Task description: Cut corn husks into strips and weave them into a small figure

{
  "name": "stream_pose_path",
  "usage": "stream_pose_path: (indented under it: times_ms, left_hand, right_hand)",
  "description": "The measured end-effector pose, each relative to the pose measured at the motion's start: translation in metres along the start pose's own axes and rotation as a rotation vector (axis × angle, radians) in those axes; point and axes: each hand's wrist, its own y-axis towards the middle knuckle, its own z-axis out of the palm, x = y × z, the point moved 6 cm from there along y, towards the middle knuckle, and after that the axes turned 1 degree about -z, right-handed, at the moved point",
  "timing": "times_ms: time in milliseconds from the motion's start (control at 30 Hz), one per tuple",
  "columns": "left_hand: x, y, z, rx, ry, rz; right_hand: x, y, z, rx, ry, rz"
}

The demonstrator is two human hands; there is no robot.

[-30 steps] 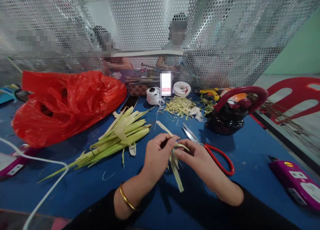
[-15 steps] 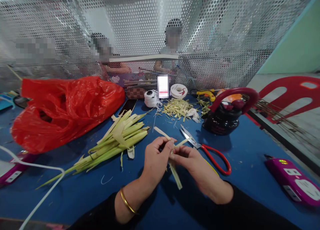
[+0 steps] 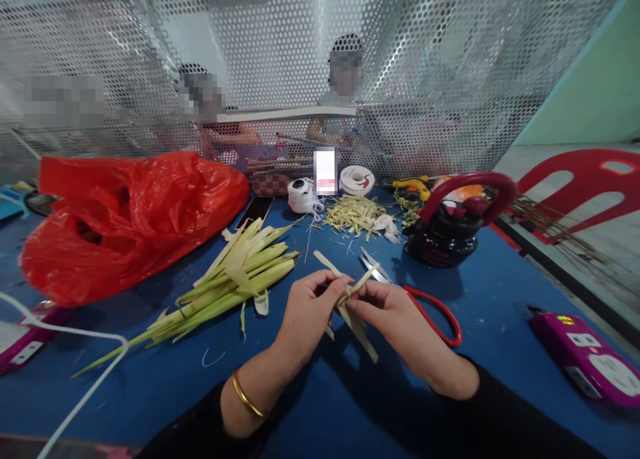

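Note:
Pale green leaf strips (image 3: 361, 332) cross one another between my two hands, held above the blue table. My left hand (image 3: 311, 310), with a gold bangle at the wrist, pinches them from the left, thumb against fingers. From the right, my right hand (image 3: 397, 316) pinches the same strips near the crossing. Fingers hide part of where the strips meet. Red-handled scissors (image 3: 437, 312) lie just beyond my right hand, partly covered by it. A bundle of long green leaves (image 3: 240, 272) rests on the table to the left of my hands.
A red plastic bag (image 3: 135, 219) fills the left side. Further back are a ball of white string (image 3: 301, 196), a ribbon spool (image 3: 357, 180) and leaf trimmings (image 3: 356, 214). A dark pot (image 3: 443, 236) and a purple power strip (image 3: 585, 356) stand right. People sit behind a perforated screen (image 3: 270, 52).
My hands have shifted slightly, turning the strips so the lower end swings to the right. The upper right strip now stands higher, across the scissor blades.

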Motion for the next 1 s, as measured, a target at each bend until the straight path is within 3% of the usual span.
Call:
stream_pose_path:
  times_ms: [167, 367, 500, 633, 767, 1000]
  left_hand:
    - [-0.006, 0.002, 0.0, 0.062, 0.014, 0.005]
    - [-0.006, -0.001, 0.0, 0.02, 0.171, 0.082]
    - [0.002, 0.0, 0.005, 0.066, -0.03, 0.022]
    - [0.011, 0.002, 0.009, 0.085, -0.265, -0.069]
    - [0.012, 0.002, 0.011, 0.096, -0.307, -0.088]
    - [0.007, 0.001, 0.013, 0.096, -0.391, -0.093]
  right_hand:
    - [0.018, -0.001, -0.006, 0.015, -0.198, -0.085]
    - [0.029, -0.005, -0.004, -0.012, -0.44, -0.324]
    - [0.031, -0.008, -0.004, -0.064, -0.606, -0.431]
    - [0.028, -0.007, -0.006, -0.117, -0.662, -0.414]
    - [0.023, -0.004, -0.008, -0.12, -0.623, -0.372]
    - [0.025, -0.003, -0.008, -0.13, -0.631, -0.447]
